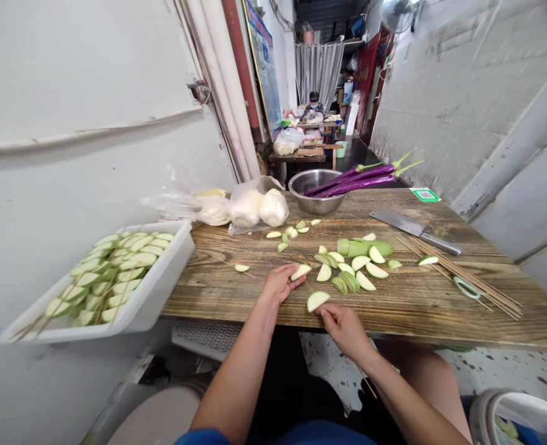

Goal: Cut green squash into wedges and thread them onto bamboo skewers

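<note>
My left hand (280,282) rests on the wooden table (407,303) and pinches a pale green vegetable slice (300,271) between its fingertips. My right hand (345,326) sits at the table's front edge, fingers curled, touching another slice (318,300) and holding a thin bamboo skewer that runs back under my wrist. Several more slices (351,272) and an uncut green piece (363,248) lie just beyond both hands.
A white tray (155,296) of skewered slices stands at the left. A cleaver (412,230), a bundle of skewers (463,275), a steel bowl (314,188) with purple eggplants (361,176) and bagged white items (254,207) sit farther back. A person sits in the far background.
</note>
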The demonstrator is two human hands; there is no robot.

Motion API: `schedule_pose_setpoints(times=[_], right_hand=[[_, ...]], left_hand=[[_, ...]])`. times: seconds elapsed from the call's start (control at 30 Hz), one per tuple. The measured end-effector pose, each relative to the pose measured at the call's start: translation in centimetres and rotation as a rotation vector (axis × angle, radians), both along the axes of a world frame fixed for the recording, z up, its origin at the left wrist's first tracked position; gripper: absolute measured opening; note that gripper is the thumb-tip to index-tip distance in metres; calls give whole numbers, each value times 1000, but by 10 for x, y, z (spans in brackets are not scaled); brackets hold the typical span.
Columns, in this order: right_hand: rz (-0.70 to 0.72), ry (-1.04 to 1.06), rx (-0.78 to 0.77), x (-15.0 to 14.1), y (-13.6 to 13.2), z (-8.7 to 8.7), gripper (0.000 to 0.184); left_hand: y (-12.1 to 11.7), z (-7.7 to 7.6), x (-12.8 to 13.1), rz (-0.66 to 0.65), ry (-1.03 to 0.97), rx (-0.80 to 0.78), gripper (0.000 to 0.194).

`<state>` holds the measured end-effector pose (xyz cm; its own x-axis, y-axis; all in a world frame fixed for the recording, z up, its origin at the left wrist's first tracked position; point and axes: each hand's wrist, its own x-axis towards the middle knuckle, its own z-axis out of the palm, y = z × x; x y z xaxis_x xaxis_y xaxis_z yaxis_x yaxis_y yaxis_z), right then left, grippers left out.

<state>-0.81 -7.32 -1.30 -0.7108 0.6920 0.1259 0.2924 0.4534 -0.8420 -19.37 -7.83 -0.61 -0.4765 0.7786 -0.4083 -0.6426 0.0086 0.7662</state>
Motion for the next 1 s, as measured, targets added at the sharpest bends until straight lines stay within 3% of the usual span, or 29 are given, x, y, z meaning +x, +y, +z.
schedule_pose_setpoints(times=[0.53, 1.0], right_hand=[[-35, 41, 26, -13, -8, 0, 30], [-43, -2, 56, -18, -9, 0, 29]], left_hand=[[-1, 3, -4, 16, -228, -63, 5], [4, -4, -1, 103, -173, -81, 8]])
